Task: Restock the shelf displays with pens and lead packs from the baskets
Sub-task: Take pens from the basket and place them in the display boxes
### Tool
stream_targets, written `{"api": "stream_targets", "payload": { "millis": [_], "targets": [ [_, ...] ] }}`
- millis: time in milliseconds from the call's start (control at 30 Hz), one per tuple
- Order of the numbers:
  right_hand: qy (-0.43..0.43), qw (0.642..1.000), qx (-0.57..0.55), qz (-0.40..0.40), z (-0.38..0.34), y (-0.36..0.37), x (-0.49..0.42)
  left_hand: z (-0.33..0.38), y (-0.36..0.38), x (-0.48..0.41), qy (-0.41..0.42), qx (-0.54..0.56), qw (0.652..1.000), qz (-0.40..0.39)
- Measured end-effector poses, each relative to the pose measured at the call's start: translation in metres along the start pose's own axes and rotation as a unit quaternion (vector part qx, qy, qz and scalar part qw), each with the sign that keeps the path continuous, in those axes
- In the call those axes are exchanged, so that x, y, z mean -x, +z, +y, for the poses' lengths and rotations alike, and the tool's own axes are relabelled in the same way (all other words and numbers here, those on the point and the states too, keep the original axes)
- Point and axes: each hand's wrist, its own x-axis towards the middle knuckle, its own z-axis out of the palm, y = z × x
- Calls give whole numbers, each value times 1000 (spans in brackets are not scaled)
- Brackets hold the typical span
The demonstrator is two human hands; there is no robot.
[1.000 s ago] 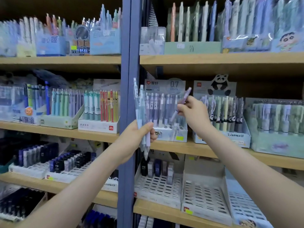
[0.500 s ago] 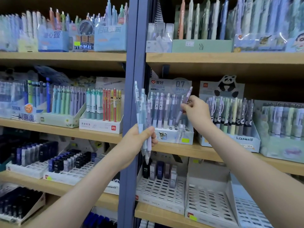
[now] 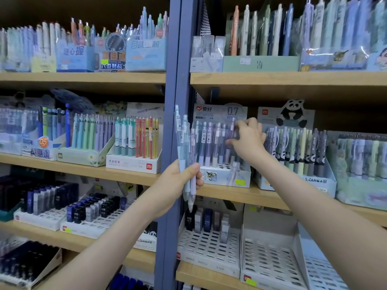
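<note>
Wooden shelves (image 3: 272, 79) across the whole frame, three tiers in view, split just left of centre by a blue upright post (image 3: 171, 80). On every tier, display boxes packed with upright pens and pencils in pastel colours. At lower left, white racks of dark lead packs (image 3: 83, 212). Right of the post on the middle tier, a 0.7 display box (image 3: 224, 177) with a printed card at its back, pens standing in the rear rows and open holes along the front row. Just beside it to the right, a panda display box (image 3: 318, 182) full of pens. Directly below, on the bottom tier, a white perforated tray (image 3: 209, 250) with a few HB 0.7 lead packs (image 3: 207, 222) standing along its back edge. At centre frame, in front of the post, the left hand (image 3: 178, 181), fingers and thumb wrapped round the lower part of a bundle of pens (image 3: 184, 139), held upright with tips pointing down and clear, barcode-labelled barrels rising beside the post. Right of centre, the right hand (image 3: 249, 139), raised at the rear rows of the 0.7 display box, fingers curled and pinching a purple pen (image 3: 232, 130) held nearly upright among the standing ones. Blurred there, so seating of its tip in a hole impossible to tell.
</note>
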Motion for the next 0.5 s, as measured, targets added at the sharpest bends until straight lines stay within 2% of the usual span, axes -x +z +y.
{"api": "stream_targets", "payload": {
  "millis": [500],
  "targets": [
    [-110,992,52,-35,18,5,-8,-4,3,-1,6,6,1000,-12]
  ]
}}
